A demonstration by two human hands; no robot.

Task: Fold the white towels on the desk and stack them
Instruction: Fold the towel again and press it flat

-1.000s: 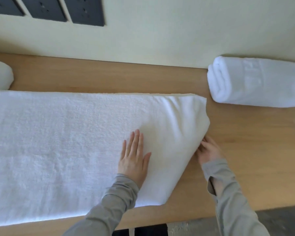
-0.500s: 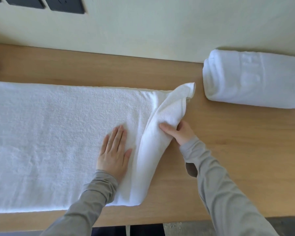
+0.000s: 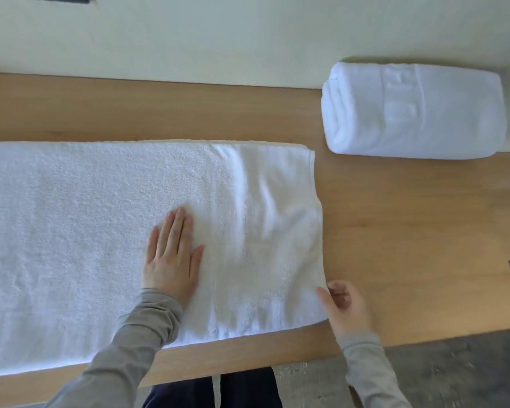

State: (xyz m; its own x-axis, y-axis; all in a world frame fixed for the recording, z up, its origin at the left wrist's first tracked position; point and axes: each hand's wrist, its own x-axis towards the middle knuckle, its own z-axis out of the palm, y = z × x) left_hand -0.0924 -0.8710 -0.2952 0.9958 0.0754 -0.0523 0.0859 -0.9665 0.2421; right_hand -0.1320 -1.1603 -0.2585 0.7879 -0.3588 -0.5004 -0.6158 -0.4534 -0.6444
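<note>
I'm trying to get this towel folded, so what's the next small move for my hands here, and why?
Probably pinch the near right corner of the long towel with the right hand, which sits at that corner, and carry that end leftward. The towel lies flat in one long strip, and the left hand presses it down, anchoring a fold line.

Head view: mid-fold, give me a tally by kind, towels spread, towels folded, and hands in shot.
spread towel: 1
folded towel: 1
hands: 2, with the left hand flat on the spread towel and the right hand at its near right corner; whether it grips is unclear
Total: 4
</note>
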